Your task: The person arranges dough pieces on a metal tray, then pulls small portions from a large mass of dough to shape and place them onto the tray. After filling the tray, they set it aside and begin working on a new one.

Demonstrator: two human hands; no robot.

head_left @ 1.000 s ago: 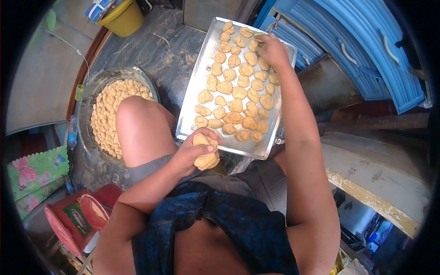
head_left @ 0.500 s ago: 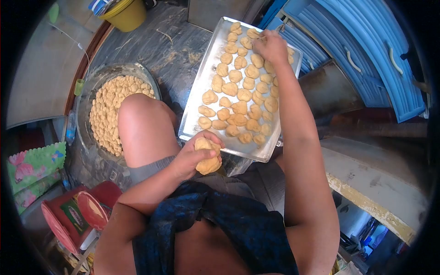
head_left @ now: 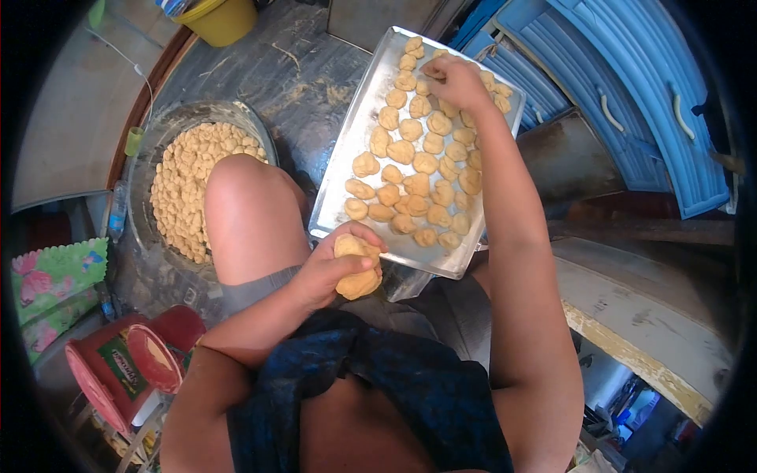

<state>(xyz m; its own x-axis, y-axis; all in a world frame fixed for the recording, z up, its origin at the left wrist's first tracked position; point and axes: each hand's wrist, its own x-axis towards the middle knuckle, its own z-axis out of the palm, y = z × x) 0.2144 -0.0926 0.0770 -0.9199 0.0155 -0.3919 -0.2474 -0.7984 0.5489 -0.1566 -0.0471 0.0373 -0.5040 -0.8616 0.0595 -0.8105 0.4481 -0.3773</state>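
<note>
My left hand (head_left: 335, 272) is closed around a lump of dough (head_left: 359, 277), yellowish and creased, held just off the near edge of the tray. A shallow metal baking tray (head_left: 335, 185) lies tilted in front of me, carrying several uneven rows of small dough pieces (head_left: 400, 151). Over its far end is my right hand (head_left: 457, 81), fingers bent and pinched together, close to the dough pieces there. Whatever sits between those fingertips is hidden. My right forearm covers part of the tray's right side.
Beside my left knee stands a wide dark basin (head_left: 142, 197) full of small dough pieces. A yellow bucket (head_left: 221, 24) is at the far left. Blue slatted drawers (head_left: 615, 94) rise at the right, above a worn wooden ledge (head_left: 631, 347). Red containers (head_left: 102, 382) lie at lower left.
My right hand has shifted slightly left across the far rows of dough pieces. My left hand keeps its grip on the dough lump in nearly the same place.
</note>
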